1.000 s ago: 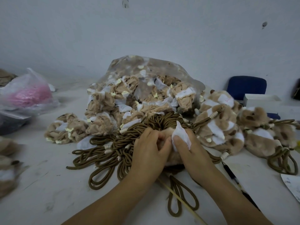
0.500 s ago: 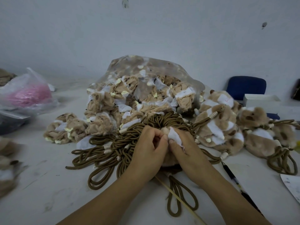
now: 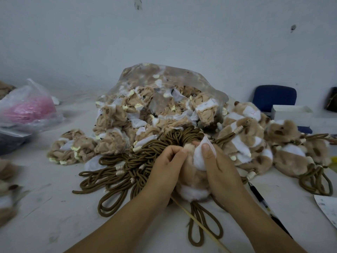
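Note:
A tan and white plush pouch (image 3: 193,185) sits on the table between my hands. My left hand (image 3: 166,167) grips its left side with curled fingers at the top opening. My right hand (image 3: 218,168) holds the right side, thumb pressing the white fabric (image 3: 199,157) at the top. Brown cord loops (image 3: 202,225) trail out below the pouch. A thin wooden stick (image 3: 198,224) lies under it, running toward me.
A pile of brown cords (image 3: 127,165) lies left of my hands. Behind it, a clear bag (image 3: 164,99) spills inside-out plush pieces. Finished pouches (image 3: 284,148) lie at right, a pen (image 3: 262,201) beside my right arm, a pink-filled bag (image 3: 29,108) far left, a blue chair (image 3: 273,97).
The pouch has come out more between my hands, with its plush tan and white body now showing. My right thumb has shifted up over the white fabric.

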`<state>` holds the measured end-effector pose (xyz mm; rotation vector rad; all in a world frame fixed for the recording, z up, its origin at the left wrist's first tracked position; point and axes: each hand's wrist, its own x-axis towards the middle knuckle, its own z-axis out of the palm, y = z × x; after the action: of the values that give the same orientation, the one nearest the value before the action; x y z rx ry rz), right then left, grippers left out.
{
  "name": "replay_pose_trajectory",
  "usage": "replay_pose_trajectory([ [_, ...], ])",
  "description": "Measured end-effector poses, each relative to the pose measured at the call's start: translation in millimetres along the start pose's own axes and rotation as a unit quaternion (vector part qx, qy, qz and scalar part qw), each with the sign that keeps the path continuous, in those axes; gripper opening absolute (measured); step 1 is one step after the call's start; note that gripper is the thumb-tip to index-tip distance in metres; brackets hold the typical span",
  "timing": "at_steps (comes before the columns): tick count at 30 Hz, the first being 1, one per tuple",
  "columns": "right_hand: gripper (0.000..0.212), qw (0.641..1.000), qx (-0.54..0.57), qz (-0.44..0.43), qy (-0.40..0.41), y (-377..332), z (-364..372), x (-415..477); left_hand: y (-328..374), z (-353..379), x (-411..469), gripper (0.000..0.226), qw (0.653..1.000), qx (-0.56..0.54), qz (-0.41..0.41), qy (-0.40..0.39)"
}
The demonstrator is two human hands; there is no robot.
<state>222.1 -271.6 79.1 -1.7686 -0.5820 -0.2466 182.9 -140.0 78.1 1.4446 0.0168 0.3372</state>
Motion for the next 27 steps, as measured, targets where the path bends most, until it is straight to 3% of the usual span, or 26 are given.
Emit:
replay_pose_trajectory([
  [3, 0.048, 1.000, 0.022, 0.011, 0.002, 2.4, -3.4, -1.1, -2.4, -1.0, 1.6, 0.026, 1.000, 0.025, 0.008, 0.002],
  [9, 0.035, 1.000, 0.006, 0.004, 0.015, -0.2, -7.1, 0.8, -2.7, -0.8, 0.7, 0.024, 0.997, 0.075, 0.006, -0.004],
  [13, 0.035, 0.999, -0.008, -0.045, 0.023, -6.5, -5.2, 3.6, -1.5, 0.4, 1.2, 0.024, 0.994, 0.091, 0.054, -0.014],
  [16, 0.034, 1.000, 0.003, 0.002, -0.009, -7.2, -4.1, 2.3, -3.5, 0.2, 2.8, 0.026, 0.996, 0.084, 0.032, -0.008],
  [21, 0.036, 0.995, 0.054, 0.080, 0.015, -8.4, -6.6, 5.6, -6.6, -5.6, 6.0, 0.029, 0.998, 0.064, 0.024, 0.017],
  [23, 0.034, 0.992, 0.002, 0.125, -0.022, -2.2, -8.5, 11.2, -5.8, -4.8, 5.2, 0.026, 0.997, 0.073, 0.029, 0.013],
  [27, 0.024, 0.985, 0.000, 0.106, -0.133, 10.4, -12.4, 9.6, -7.5, -7.2, 5.7, 0.017, 0.993, 0.105, 0.055, 0.014],
])
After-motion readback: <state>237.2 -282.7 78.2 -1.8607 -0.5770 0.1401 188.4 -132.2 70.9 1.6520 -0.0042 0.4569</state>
